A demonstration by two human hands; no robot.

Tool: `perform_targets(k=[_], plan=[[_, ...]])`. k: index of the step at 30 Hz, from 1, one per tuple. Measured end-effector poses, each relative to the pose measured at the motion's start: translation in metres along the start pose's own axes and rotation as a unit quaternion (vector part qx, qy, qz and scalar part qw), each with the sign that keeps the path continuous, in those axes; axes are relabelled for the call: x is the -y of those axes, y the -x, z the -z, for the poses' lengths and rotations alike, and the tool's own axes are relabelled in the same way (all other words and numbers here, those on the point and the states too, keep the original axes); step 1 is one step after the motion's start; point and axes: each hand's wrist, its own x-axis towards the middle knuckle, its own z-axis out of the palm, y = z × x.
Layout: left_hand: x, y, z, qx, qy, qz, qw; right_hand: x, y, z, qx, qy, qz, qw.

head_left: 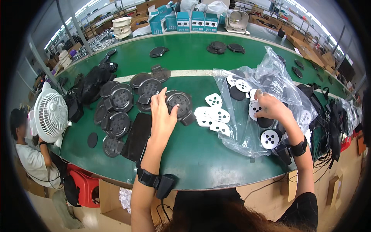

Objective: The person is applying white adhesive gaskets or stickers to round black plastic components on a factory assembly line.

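My left hand (161, 116) has its fingers stretched and its thumb apart, at the left side of a round black plastic housing (181, 104). It seems to touch the rim but grips nothing. My right hand (275, 107) is over a clear plastic bag (241, 137), thumb and fingers closed on a white round pad with holes (254, 110). More white pads (269, 139) and black round pads lie in and on the bag. Between my hands, several white perforated pads (211, 115) lie in a loose pile. Left of my left hand are stacks of black round housings (121, 98).
A black flat panel (137, 136) lies beside my left forearm. A white fan (50, 112) stands at the left edge, near a seated person (36, 162). Black cables (322, 131) heap up at the right. Beyond a pale strip, a green belt (181, 60) carries black round parts; teal boxes (183, 22) stand behind.
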Motion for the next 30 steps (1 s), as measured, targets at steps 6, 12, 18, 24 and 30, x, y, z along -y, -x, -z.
perform_targets(k=[6,12,18,24,30], plan=[[-0.007,-0.004,0.006,-0.074,-0.191,-0.087,0.975,0.008,-0.031,0.03,0.142,-0.012,0.001,0.99],[-0.007,0.009,-0.007,0.145,-0.223,-0.121,0.956,-0.003,-0.102,0.059,0.119,-0.021,0.138,0.983],[-0.004,0.011,-0.01,0.148,-0.263,-0.077,0.95,-0.061,-0.256,0.046,0.047,-0.187,-0.159,0.968],[-0.007,0.008,-0.009,0.153,-0.269,-0.067,0.948,-0.107,-0.326,0.003,-0.047,-0.331,-0.344,0.878],[-0.009,0.005,-0.008,0.168,-0.264,-0.059,0.948,-0.145,-0.37,-0.044,-0.14,-0.461,-0.426,0.765]])
